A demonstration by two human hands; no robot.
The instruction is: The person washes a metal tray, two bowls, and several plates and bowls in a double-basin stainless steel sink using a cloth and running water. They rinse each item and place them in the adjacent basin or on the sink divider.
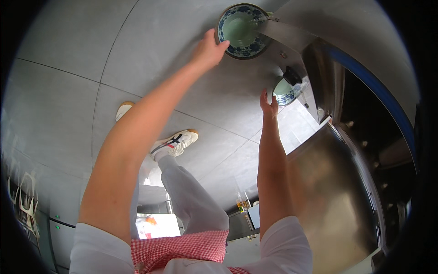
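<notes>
My left hand (213,49) grips the near-left rim of a ceramic bowl (239,31), thumb over the edge. The bowl is pale green inside, with a blue floral band and a dark rim. Lower to the right, my right hand (269,103) has its fingers apart, with grey floor showing between them. One finger overlaps the edge of a second bowl (283,89) of like pattern; whether it touches is hard to tell. A black object (292,76) covers part of that second bowl.
A stainless steel counter or cabinet (328,191) fills the right side, with a metal panel edge (309,58) beside the bowls. Grey floor tiles (61,109) lie below, with my shoe (176,140) on them. White hangers or racks (29,205) stand at lower left.
</notes>
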